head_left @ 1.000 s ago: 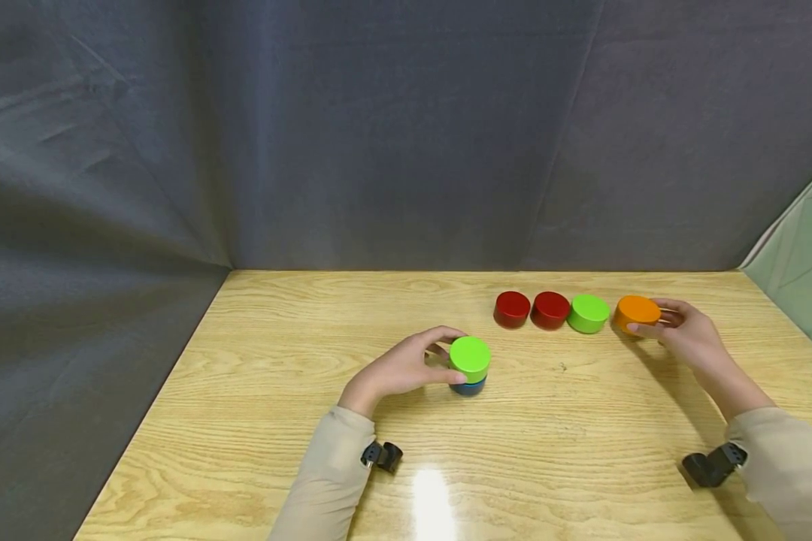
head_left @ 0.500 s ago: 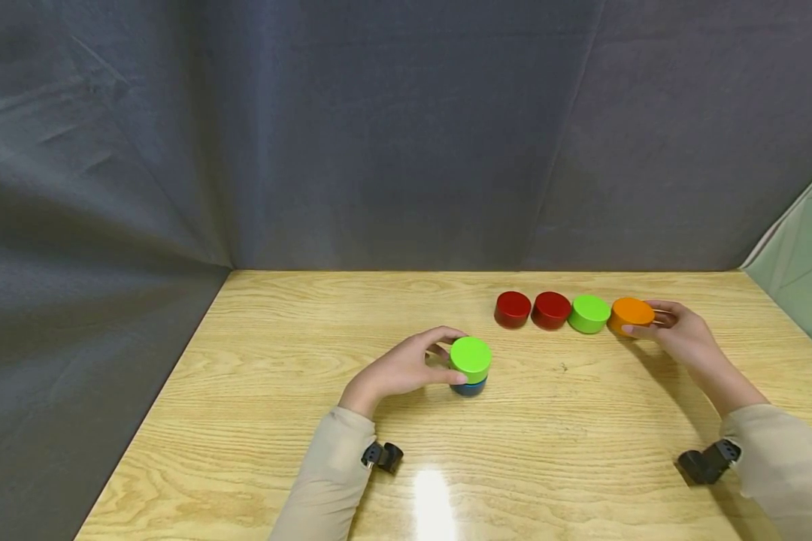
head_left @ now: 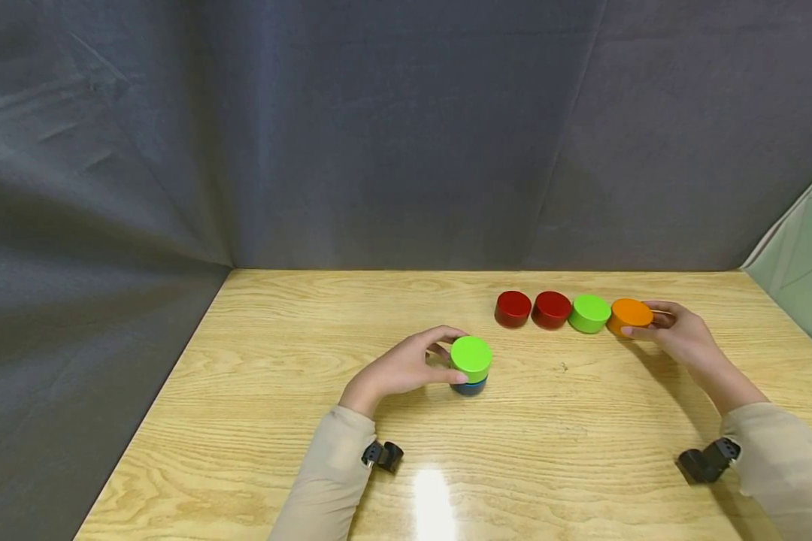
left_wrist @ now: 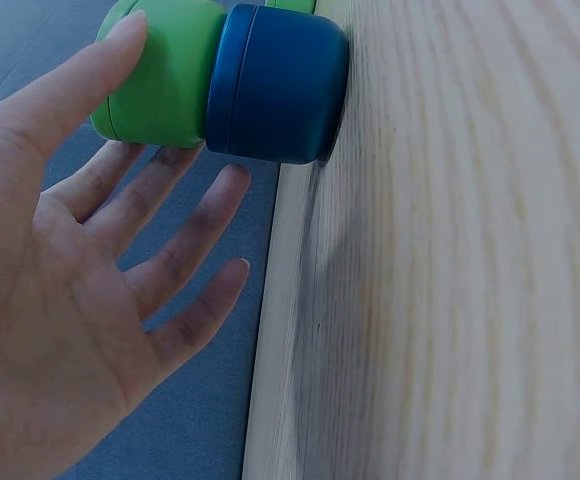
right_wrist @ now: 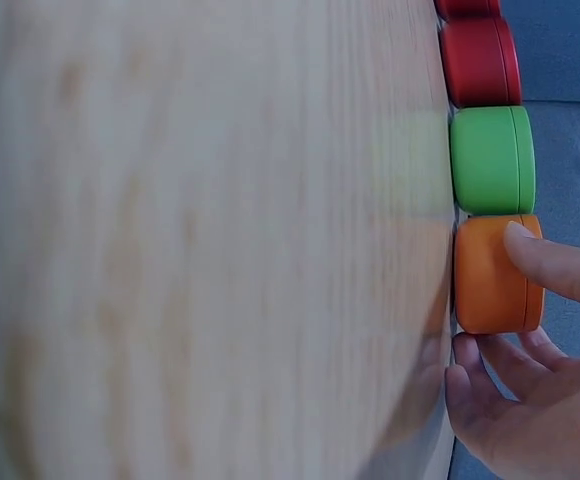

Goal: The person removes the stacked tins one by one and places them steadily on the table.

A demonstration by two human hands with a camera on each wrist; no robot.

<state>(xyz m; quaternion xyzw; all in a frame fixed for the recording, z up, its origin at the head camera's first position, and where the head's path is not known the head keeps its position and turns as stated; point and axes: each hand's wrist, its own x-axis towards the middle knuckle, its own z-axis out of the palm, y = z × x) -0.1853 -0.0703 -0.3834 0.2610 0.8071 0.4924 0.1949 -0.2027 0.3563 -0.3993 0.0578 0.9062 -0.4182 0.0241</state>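
Mid-table, my left hand [head_left: 409,363] pinches a bright green round tin [head_left: 471,358] between thumb and fingers. That tin sits on top of a blue round tin [left_wrist: 280,85], which stands on the wooden table. At the right, my right hand [head_left: 686,336] grips an orange round tin [head_left: 631,317], thumb on its near side and fingers behind. The orange tin stands on the table at the right end of a row, right against a second green tin [right_wrist: 492,160]. Left of that green tin are two dark red tins, one [head_left: 551,310] beside it and another [head_left: 513,309] further left.
The light wood table [head_left: 277,451] ends at a grey cloth backdrop [head_left: 392,135] behind and at the left. A pale green patterned surface [head_left: 801,255] shows at the far right. Black wrist cameras [head_left: 382,456] sit on both sleeves.
My right hand has slid the orange tin left, closing the gap to the green tin in the row. My left hand and the green and blue stack have stayed still.
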